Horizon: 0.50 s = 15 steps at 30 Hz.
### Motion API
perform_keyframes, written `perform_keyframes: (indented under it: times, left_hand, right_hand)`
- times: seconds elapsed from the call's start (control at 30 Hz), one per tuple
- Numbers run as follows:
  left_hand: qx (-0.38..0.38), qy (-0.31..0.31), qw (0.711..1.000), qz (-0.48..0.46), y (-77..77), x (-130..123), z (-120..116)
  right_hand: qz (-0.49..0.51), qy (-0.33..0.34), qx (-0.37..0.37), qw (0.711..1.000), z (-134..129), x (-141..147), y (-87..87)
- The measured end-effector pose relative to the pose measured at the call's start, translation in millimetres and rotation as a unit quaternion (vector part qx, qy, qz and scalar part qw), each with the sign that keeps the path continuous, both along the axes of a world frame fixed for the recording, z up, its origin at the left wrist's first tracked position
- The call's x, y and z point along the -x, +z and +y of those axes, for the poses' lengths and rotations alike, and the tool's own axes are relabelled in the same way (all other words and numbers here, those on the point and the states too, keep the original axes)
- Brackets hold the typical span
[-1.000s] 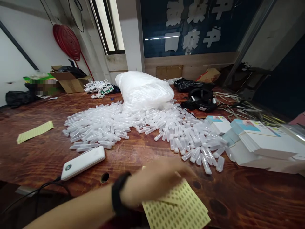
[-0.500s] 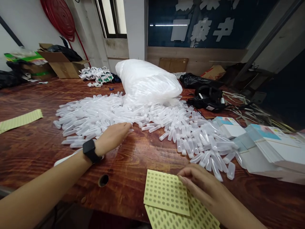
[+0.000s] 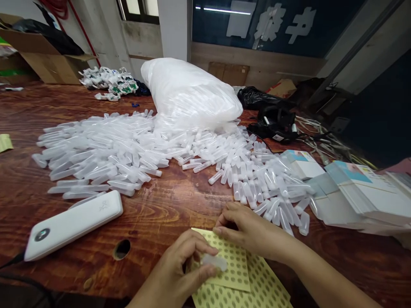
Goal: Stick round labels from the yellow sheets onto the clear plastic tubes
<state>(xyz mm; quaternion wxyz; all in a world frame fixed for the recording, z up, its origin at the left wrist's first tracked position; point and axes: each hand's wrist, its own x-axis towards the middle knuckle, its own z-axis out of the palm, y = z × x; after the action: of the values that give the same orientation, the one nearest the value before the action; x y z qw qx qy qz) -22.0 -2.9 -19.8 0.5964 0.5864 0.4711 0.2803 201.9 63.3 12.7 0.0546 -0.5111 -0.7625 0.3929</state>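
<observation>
My left hand pinches a small translucent plastic tube between thumb and fingers, over a yellow sticker sheet. The sheet carries rows of small dark oval stickers and lies on a second, similar sheet. At the upper edge of the top sheet is my right hand, its thumb and fingers curled together. Whatever lies between those fingertips is too small or hidden to make out. Beyond both hands spreads a big heap of similar tubes.
A white power bank with a cable lies at left, near a round hole in the wooden table. Behind the tubes sits a large white plastic bag. Stacks of printed cards stand at right.
My left hand has come back from the heap to the sticker sheet, holding a tube. My right hand has shifted left along the sheet's upper edge. The power bank is now uncovered.
</observation>
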Motion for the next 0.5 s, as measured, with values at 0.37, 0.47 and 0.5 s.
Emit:
perform_keyframes:
  times: [0.37, 0.47, 0.5]
  left_hand:
    - [-0.239, -0.235, 0.911, 0.241, 8.1, 4, 7]
    - [-0.258, -0.276, 0.884, 0.275, 9.1, -3, 9]
    - [-0.253, -0.274, 0.883, 0.285, 8.4, -5, 9]
  right_hand:
    - [0.010, 0.006, 0.016, 1.000, 6, 5, 4.3]
    - [0.023, 0.013, 0.012, 1.000, 5, 6, 5.3]
    - [0.028, 0.016, 0.011, 0.999, 4, 6, 5.0]
